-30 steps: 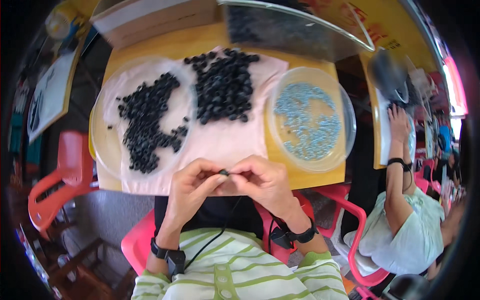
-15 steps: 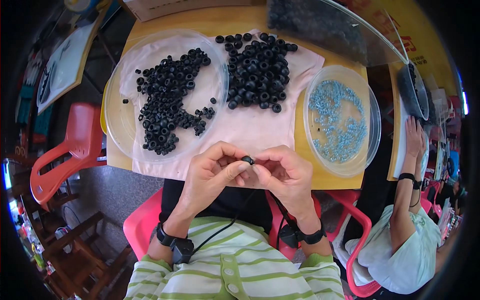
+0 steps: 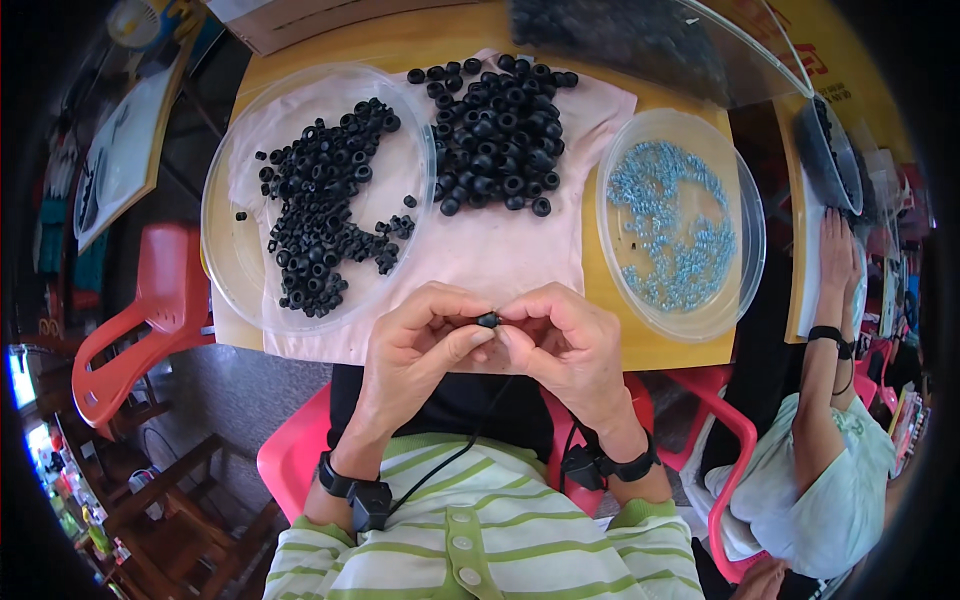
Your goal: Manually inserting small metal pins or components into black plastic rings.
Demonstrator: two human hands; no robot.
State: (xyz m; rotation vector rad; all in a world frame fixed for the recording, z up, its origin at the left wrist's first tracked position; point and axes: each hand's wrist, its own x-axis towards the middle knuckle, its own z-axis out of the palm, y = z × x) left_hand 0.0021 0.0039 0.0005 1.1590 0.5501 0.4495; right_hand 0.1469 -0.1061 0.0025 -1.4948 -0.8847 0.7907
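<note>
Just beyond the table's near edge, my two hands meet in front of my body. Thumb and fingers of my left hand [image 3: 415,345] pinch a small rounded black hollow piece [image 3: 488,320], held sideways. My right hand [image 3: 565,345] has its thumb and fingertips pressed together at the piece's right end; whatever lies between them is mostly hidden. Beyond my hands, a pile of larger round black hollow pieces [image 3: 505,135] rests on a pink cloth [image 3: 500,250]. Smaller black ring-like and notched pieces [image 3: 325,215] fill a clear round tray [image 3: 432,180] at the left.
A clear tray [image 3: 665,322] of tiny pale-blue shiny pieces [image 3: 690,220] stands on the right of the table [image 3: 590,225]. A large clear bin [image 3: 620,50] of dark pieces is at the back. To the right, another person's arms [image 3: 835,270] reach over a neighbouring table. A red chair [image 3: 165,290] stands left.
The view has shifted slightly, moving the trays and piles a little left and up. My hands stay together; the black piece now sits more level between my fingertips.
</note>
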